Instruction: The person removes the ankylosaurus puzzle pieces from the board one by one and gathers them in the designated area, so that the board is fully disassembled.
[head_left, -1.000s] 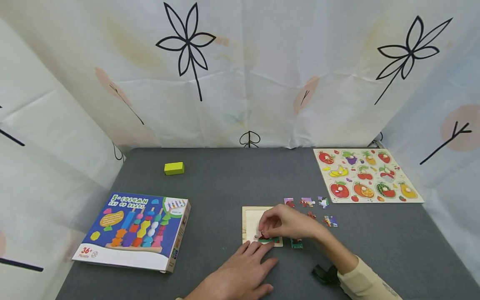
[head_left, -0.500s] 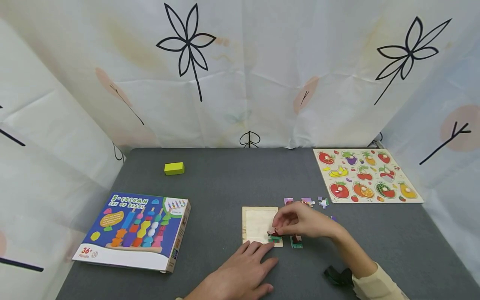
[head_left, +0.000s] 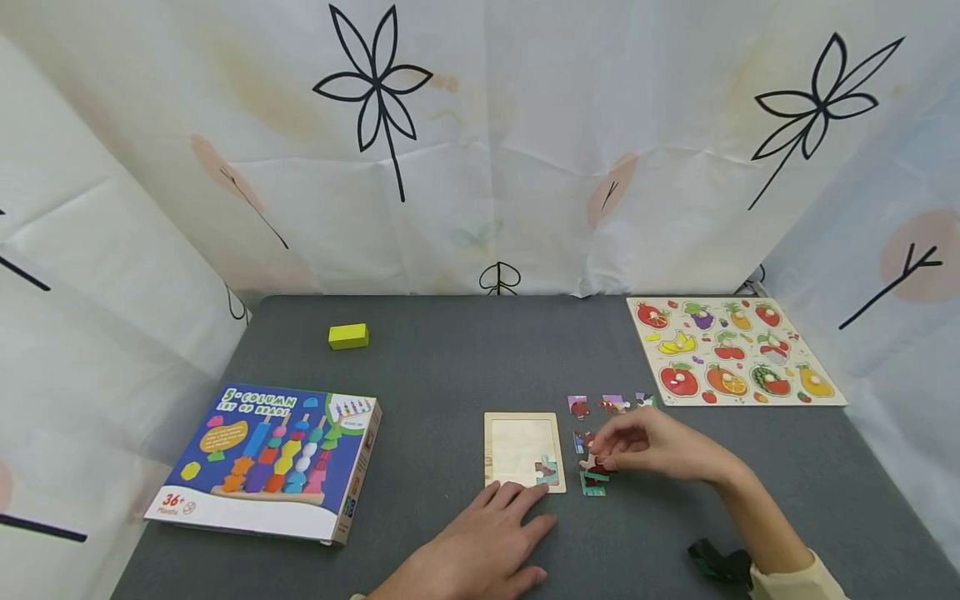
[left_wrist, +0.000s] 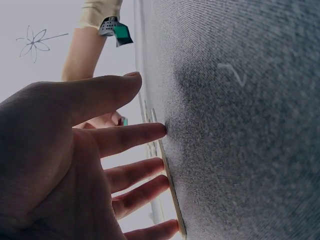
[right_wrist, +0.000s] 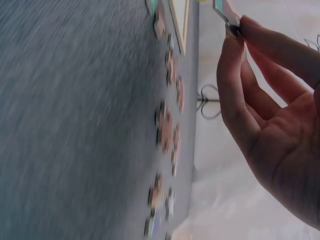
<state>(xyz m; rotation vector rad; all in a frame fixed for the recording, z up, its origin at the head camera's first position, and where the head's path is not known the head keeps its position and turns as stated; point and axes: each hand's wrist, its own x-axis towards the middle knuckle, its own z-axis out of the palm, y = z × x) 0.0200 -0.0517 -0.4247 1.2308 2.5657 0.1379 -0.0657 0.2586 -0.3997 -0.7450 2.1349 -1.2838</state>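
My right hand (head_left: 656,442) pinches a jigsaw piece (right_wrist: 227,12) between thumb and fingertips, held above the loose pieces right of the wooden puzzle frame (head_left: 487,442). The piece is dark red-brown with a green edge. Just below it in the head view lies another green-edged piece (head_left: 593,490). One piece (head_left: 547,472) sits inside the frame at its lower right corner. My left hand (head_left: 483,542) has its fingers spread and straight, fingertips resting at the frame's near edge; in the left wrist view several fingertips (left_wrist: 159,166) meet the frame's thin side.
Several loose jigsaw pieces (head_left: 613,405) lie right of the frame, partly covered by my right hand. A fruit puzzle board (head_left: 712,358) is at the back right. On the left are a boxed bead set (head_left: 262,462) and a yellow block (head_left: 348,337) behind it.
My right hand has lifted the pinched piece from inside the frame and carried it right, over the loose pieces. One piece stays in the frame's corner. The left hand has kept still.
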